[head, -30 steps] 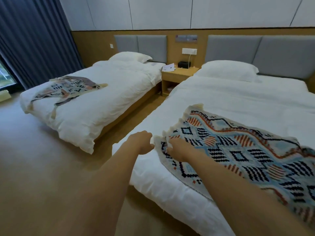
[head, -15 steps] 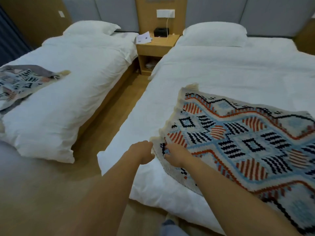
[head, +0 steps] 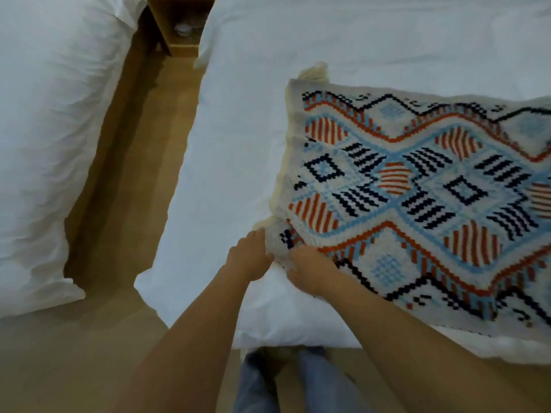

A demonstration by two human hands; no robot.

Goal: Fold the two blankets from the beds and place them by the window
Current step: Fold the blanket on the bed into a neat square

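- On the bed (head: 238, 150) in front of you, the patterned blanket (head: 417, 189) lies spread over the white bedding and runs off the right edge of view.
- Your left hand (head: 249, 257) grips the blanket's near left corner, with the fingers curled round the fringed edge.
- Your right hand (head: 310, 269) is just beside it on the same corner, fingers curled into the bunched fabric. The two hands almost touch.
- The corner is puckered between your hands, while the rest of the blanket lies flat.
- To your left, across a strip of wooden floor (head: 119, 204), stands a second bed (head: 44, 114) in white bedding.
- A wooden nightstand (head: 179, 28) sits between the beds at the top.
- Your legs in blue jeans (head: 298, 380) show at the bed's foot.
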